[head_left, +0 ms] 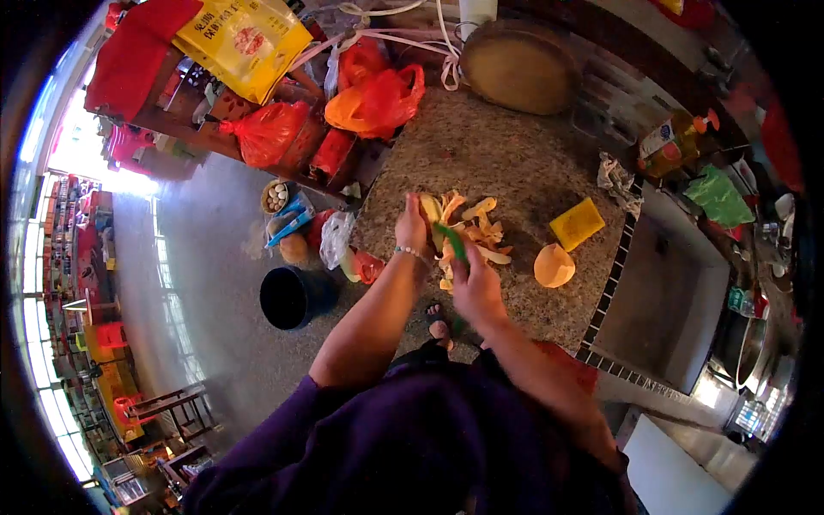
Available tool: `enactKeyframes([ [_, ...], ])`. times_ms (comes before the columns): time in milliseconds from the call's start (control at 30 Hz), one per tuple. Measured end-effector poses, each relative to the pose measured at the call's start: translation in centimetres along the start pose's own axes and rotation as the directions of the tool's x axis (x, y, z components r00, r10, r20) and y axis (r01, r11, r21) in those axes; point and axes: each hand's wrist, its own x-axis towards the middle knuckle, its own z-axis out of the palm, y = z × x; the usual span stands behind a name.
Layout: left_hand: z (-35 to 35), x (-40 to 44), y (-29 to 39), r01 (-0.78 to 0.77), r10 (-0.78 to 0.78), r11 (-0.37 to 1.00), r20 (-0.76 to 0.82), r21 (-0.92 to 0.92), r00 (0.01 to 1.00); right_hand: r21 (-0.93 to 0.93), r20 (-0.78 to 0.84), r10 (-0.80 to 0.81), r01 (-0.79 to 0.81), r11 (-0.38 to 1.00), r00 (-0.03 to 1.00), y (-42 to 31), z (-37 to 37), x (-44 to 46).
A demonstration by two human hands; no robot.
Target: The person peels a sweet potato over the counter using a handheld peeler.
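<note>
My left hand is closed around a yellow-orange piece of squash at the counter's near left edge. In my right hand is a green peeler, its front end against or very close to the piece; its cutting edge is too small to make out. Orange peelings lie in a loose heap beside and under both hands. To the right, a rounded cut piece of squash rests on the stone counter, apart from my hands.
A yellow sponge lies near the sink on the right. At the back stands a round wooden board. An oil bottle is at the back right. On the floor to the left are a dark bucket and several bags.
</note>
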Motion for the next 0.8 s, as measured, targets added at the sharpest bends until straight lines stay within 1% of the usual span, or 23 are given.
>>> enactKeyframes([
  [33, 0.8, -1.1, 0.2, 0.004, 0.018, 0.939, 0.061, -0.343, 0.998, -0.01, -0.075, -0.148, 0.148, 0.989, 0.986, 1.2, 0.8, -0.8],
  [67, 0.9, -0.6, 0.4, 0.013, 0.004, 0.942, 0.049, -0.337, 0.999, -0.031, -0.149, -0.291, 0.29, 0.957, 0.945, 3.1, 2.1, -1.3],
  [100, 0.9, 0.2, 0.6, 0.025, -0.014, 0.944, 0.036, -0.329, 0.999, -0.06, -0.216, -0.424, 0.421, 0.905, 0.88, 3.5, 2.5, -1.6],
  [133, 0.8, 0.7, 0.6, 0.036, -0.031, 0.947, 0.019, -0.32, 0.999, -0.009, -0.163, -0.34, 0.344, 0.939, 0.926, 4.0, 2.3, -1.6],
  [167, 1.2, -0.6, 1.8, 0.081, -0.083, 0.96, 0.006, -0.269, 0.997, 0.039, -0.104, -0.257, 0.262, 0.964, 0.961, 3.6, 1.4, -1.6],
  [233, 1.0, -1.9, 2.6, 0.155, -0.102, 0.926, 0.167, -0.345, 0.981, 0.187, 0.007, -0.104, 0.101, 0.977, 0.995, 4.3, 0.4, -1.0],
  [267, 0.9, -2.1, 2.8, 0.198, -0.107, 0.906, 0.25, -0.375, 0.962, 0.193, 0.057, -0.09, 0.078, 0.978, 0.994, 4.8, 0.1, -0.8],
  [300, 0.2, -0.9, 2.9, 0.285, -0.161, 0.852, 0.298, -0.439, 0.941, 0.198, 0.11, -0.073, 0.05, 0.979, 0.991, 5.5, -0.1, -1.0],
  [333, -0.4, -0.1, 2.6, 0.313, -0.167, 0.808, 0.315, -0.5, 0.934, 0.2, 0.162, -0.054, 0.021, 0.98, 0.985, 6.0, -0.4, -1.2],
  [400, -1.6, 0.6, 2.9, 0.283, -0.07, 0.814, 0.398, -0.507, 0.915, 0.252, 0.127, 0.015, -0.047, 0.967, 0.992, 6.5, -1.0, -1.0],
  [433, -2.0, 0.9, 2.9, 0.283, -0.085, 0.851, 0.415, -0.443, 0.906, 0.279, 0.111, 0.05, -0.079, 0.957, 0.993, 6.5, -1.2, -0.8],
  [500, -2.0, -0.6, 4.2, 0.278, -0.121, 0.911, 0.447, -0.305, 0.886, 0.32, 0.097, -0.001, -0.03, 0.947, 0.995, 5.5, -1.5, 0.6],
  [533, -1.5, -1.7, 4.6, 0.244, -0.121, 0.938, 0.426, -0.247, 0.896, 0.34, 0.088, -0.025, -0.006, 0.941, 0.996, 4.6, -1.8, 1.5],
  [567, -0.9, -3.1, 4.7, 0.21, -0.119, 0.959, 0.407, -0.188, 0.906, 0.379, 0.197, 0.132, -0.2, 0.904, 0.971, 1.6, -3.0, 1.4],
  [600, -0.6, -4.1, 4.4, 0.178, -0.116, 0.976, 0.389, -0.127, 0.914, 0.345, 0.135, 0.041, -0.085, 0.935, 0.99, 1.4, -2.9, 2.4],
  [633, -0.7, -4.2, 3.9, 0.228, -0.146, 0.964, 0.442, -0.14, 0.885, 0.302, 0.076, -0.054, 0.029, 0.953, 0.996, 1.7, -2.5, 3.5],
  [667, -0.6, -3.9, 3.0, 0.22, -0.12, 0.961, 0.464, -0.168, 0.878, 0.251, 0.024, -0.152, 0.141, 0.958, 0.988, 2.4, -1.8, 4.6],
  [700, -0.2, -3.6, 2.1, 0.211, -0.092, 0.957, 0.484, -0.198, 0.87, 0.171, -0.095, -0.231, 0.245, 0.954, 0.968, 2.4, -0.9, 5.5],
  [733, 0.2, -3.3, 1.3, 0.2, -0.061, 0.953, 0.502, -0.229, 0.863, 0.116, -0.108, -0.225, 0.237, 0.964, 0.968, 2.9, -0.5, 5.2],
  [767, 1.5, -4.8, 2.4, 0.212, -0.141, 0.955, 0.314, -0.207, 0.939, 0.062, -0.12, -0.222, 0.231, 0.971, 0.968, 1.7, -0.6, 3.8],
  [800, 1.4, -2.7, 1.2, 0.149, -0.098, 0.973, 0.266, -0.177, 0.959, 0.071, -0.11, -0.2, 0.209, 0.975, 0.973, 1.4, -0.4, 2.7],
])
